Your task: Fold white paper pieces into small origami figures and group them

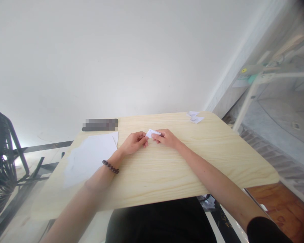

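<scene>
A small folded white paper piece (151, 132) is pinched between both hands above the middle of a light wooden table (167, 168). My left hand (134, 141), with a dark bead bracelet on its wrist, grips the paper's left end with closed fingers. Fingers of my right hand (167, 137) are closed on the paper's right end. Both forearms reach in from the near edge of the table.
A stack of white sheets (91, 157) lies at the table's left. A dark flat object (100, 124) rests at the far left edge. Two small folded paper pieces (195, 117) sit at the far right corner. A dark chair (2, 162) stands left of the table.
</scene>
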Demonstrator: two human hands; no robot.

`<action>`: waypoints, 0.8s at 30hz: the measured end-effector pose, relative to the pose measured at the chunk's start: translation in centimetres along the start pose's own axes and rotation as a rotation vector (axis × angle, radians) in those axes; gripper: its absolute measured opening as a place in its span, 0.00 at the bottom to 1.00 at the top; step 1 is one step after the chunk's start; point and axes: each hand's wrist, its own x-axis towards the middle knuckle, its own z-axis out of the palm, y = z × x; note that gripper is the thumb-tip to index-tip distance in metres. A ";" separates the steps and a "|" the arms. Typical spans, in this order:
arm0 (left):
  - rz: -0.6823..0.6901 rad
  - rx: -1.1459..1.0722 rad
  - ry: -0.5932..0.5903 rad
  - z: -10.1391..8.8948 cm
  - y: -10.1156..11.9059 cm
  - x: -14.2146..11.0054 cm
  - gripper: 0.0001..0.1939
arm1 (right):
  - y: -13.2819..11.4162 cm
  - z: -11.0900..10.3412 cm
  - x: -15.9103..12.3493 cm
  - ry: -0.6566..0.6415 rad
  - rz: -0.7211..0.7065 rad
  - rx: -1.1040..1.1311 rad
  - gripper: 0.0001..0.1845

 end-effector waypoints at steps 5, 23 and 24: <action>-0.019 0.000 0.024 0.1 -0.1 0.1 0.15 | 0.2 -0.2 0.1 0.029 -0.035 0.003 0.21; -0.010 0.029 0.038 0.2 0.2 0.0 0.18 | 0.1 -0.2 0.1 0.004 -0.012 -0.045 0.22; -0.013 0.029 0.042 0.2 0.3 0.0 0.18 | 0.1 -0.2 0.1 0.001 -0.011 -0.043 0.22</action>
